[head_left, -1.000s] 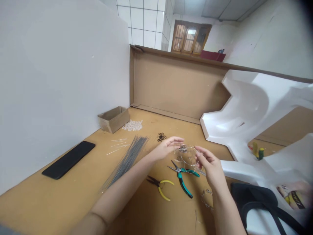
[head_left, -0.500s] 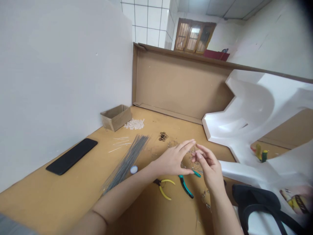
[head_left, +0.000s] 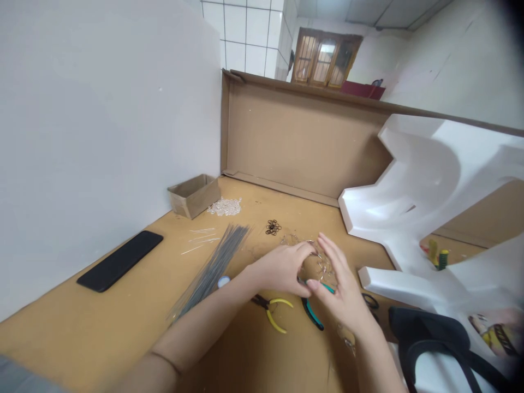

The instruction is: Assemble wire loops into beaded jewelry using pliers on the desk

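Observation:
Both hands are curved around a thin wire piece [head_left: 323, 266] with small loops, above the table. My left hand [head_left: 286, 268] has its thumb and fingers bent round the left side of the wire, fingertips at its edge. On the right side, my right hand [head_left: 341, 284] has its fingers apart and thumb stretched toward the left thumb. Under the hands lie teal-handled pliers [head_left: 313, 315]. Yellow-handled pliers [head_left: 278, 316] rest nearer the body. A bundle of grey wires [head_left: 216, 267] lies left of my left hand, and black rings [head_left: 273, 227] sit beyond it.
A small cardboard box [head_left: 194, 197] stands by clear beads [head_left: 225, 206] at the back. A black phone-like slab [head_left: 120, 261] lies left. White foam [head_left: 417, 180] and a black strap [head_left: 429, 333] border the right.
My right hand has opened from a pinch, its thumb moving left and down toward my left thumb. The fingers of my left hand have curled lower around the wire piece.

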`<state>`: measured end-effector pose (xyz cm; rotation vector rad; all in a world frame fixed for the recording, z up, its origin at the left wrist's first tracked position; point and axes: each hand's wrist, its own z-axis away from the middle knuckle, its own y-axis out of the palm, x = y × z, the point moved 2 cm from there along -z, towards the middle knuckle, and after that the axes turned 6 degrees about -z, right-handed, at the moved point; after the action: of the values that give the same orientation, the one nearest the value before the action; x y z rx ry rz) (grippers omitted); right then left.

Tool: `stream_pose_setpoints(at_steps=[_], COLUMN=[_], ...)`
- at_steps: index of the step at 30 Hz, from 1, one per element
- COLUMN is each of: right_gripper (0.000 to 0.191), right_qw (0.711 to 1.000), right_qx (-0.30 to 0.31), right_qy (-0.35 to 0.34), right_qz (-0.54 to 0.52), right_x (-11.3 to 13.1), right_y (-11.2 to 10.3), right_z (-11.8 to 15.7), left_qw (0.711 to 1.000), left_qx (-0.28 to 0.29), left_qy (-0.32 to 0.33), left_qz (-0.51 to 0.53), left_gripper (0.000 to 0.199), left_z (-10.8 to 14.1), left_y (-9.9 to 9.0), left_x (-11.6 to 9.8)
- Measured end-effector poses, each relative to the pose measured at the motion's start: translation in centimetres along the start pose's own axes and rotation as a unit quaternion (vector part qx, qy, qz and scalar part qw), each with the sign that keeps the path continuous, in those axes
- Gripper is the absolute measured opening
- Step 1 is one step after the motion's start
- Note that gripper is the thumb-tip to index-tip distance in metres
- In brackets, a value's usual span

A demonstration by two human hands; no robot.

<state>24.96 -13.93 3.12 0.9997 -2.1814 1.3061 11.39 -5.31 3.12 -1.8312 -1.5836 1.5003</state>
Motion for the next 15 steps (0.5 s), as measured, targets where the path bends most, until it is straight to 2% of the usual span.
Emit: stream_pose_setpoints(at_steps=[3, 8, 11, 15], right_gripper=[0.070, 0.083, 0.088, 0.086], right_qw=[0.999, 0.996, 0.992, 0.988], right_qx=[0.025, 0.027, 0.034, 0.007], right_qy=[0.004, 0.036, 0.054, 0.077], right_qz=[-0.028, -0.073, -0.109, -0.134], right_x=[-0.2, -1.0, -1.2, -1.5], right_y=[1.1, 1.0, 1.1, 1.9], right_z=[0.1, 0.3, 0.4, 0.4], left_qw=[0.999, 0.979, 0.968, 0.961], left_qx=[-0.006, -0.006, -0.014, -0.092], left_qy=[0.008, -0.059, -0.087, -0.062], left_qz=[0.047, 0.193, 0.235, 0.254], left_gripper=[0.060, 0.067, 0.068, 0.064], left_z=[0.0, -0.1, -0.2, -0.1], left_y=[0.1, 0.1, 0.2, 0.8], left_x=[-0.1, 0.3, 0.6, 0.9])
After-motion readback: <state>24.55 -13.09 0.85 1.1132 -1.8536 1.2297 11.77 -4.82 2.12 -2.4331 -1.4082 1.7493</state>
